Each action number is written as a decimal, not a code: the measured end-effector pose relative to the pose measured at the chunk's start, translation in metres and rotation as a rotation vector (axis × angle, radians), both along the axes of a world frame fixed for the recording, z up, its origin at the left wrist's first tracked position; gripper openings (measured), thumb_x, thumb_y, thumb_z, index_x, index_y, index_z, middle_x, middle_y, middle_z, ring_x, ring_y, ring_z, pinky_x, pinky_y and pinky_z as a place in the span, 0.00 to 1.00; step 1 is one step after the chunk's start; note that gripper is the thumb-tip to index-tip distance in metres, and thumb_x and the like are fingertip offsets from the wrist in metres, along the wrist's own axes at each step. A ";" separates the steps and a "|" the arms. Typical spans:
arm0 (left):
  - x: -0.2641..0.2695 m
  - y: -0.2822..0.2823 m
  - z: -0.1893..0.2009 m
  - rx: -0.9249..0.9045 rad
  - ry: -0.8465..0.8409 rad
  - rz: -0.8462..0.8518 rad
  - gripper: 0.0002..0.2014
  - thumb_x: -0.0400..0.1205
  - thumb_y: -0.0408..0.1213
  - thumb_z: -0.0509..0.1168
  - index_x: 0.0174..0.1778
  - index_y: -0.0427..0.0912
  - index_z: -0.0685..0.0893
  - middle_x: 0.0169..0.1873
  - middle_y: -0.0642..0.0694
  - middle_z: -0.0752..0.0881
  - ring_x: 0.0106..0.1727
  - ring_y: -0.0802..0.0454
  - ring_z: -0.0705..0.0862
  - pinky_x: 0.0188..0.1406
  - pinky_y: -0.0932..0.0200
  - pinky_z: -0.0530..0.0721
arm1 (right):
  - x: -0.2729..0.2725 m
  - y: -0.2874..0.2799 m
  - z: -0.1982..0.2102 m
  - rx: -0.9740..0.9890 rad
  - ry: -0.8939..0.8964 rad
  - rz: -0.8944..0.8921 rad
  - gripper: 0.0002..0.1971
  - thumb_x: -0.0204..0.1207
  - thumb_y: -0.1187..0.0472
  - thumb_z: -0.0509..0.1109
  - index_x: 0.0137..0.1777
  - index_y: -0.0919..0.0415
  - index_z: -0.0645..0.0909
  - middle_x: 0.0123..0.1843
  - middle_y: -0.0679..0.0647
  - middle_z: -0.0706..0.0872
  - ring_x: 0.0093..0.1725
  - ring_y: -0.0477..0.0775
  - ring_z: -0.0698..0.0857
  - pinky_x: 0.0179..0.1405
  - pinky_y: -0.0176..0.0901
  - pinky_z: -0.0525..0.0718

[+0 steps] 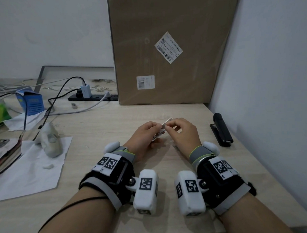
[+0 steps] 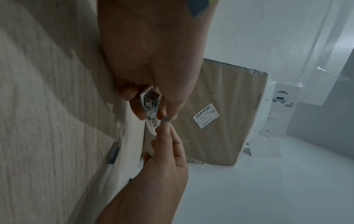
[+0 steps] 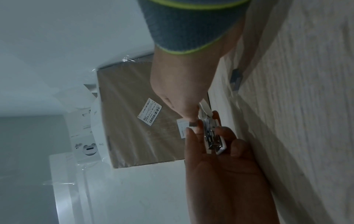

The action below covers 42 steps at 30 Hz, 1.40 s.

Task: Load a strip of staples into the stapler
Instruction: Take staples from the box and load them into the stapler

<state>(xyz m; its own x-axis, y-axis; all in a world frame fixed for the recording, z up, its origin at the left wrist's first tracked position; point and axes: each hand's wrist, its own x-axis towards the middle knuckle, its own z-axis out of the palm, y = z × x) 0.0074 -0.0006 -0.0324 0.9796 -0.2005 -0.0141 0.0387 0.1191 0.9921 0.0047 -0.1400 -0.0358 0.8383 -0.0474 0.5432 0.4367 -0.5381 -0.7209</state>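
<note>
A black stapler [image 1: 222,129] lies closed on the table [image 1: 114,121] by the right wall, apart from both hands. My left hand [image 1: 150,132] grips a small white staple box [image 1: 158,135] above the table's middle. In the left wrist view the left hand [image 2: 151,68] curls round the open box [image 2: 151,103], with shiny staples showing inside. My right hand [image 1: 176,129] pinches a short grey staple strip [image 1: 163,126] at the box's mouth. The strip [image 2: 166,120] sits between the right hand's [image 2: 164,151] thumb and forefinger. The right wrist view shows the same pinch on the strip [image 3: 193,123] beside the box [image 3: 214,144].
A tall cardboard box [image 1: 172,45] leans against the wall behind the hands. At the back left lie a black power strip [image 1: 93,98] with cables and a blue carton [image 1: 31,104]. A white paper sheet [image 1: 28,171] with a pale lump [image 1: 50,142] lies at the left.
</note>
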 end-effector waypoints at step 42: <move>0.007 0.000 -0.002 -0.236 0.161 -0.039 0.11 0.86 0.35 0.51 0.44 0.37 0.78 0.33 0.44 0.77 0.22 0.58 0.74 0.17 0.67 0.64 | -0.002 0.003 0.002 0.006 -0.059 0.157 0.06 0.64 0.65 0.78 0.42 0.60 0.91 0.41 0.58 0.89 0.46 0.54 0.85 0.46 0.34 0.80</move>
<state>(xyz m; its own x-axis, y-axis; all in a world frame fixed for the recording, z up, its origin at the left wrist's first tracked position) 0.0141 -0.0007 -0.0345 0.9600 -0.2542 -0.1176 0.2027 0.3409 0.9180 0.0030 -0.1367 -0.0342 0.8020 0.0784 0.5921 0.5571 -0.4558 -0.6942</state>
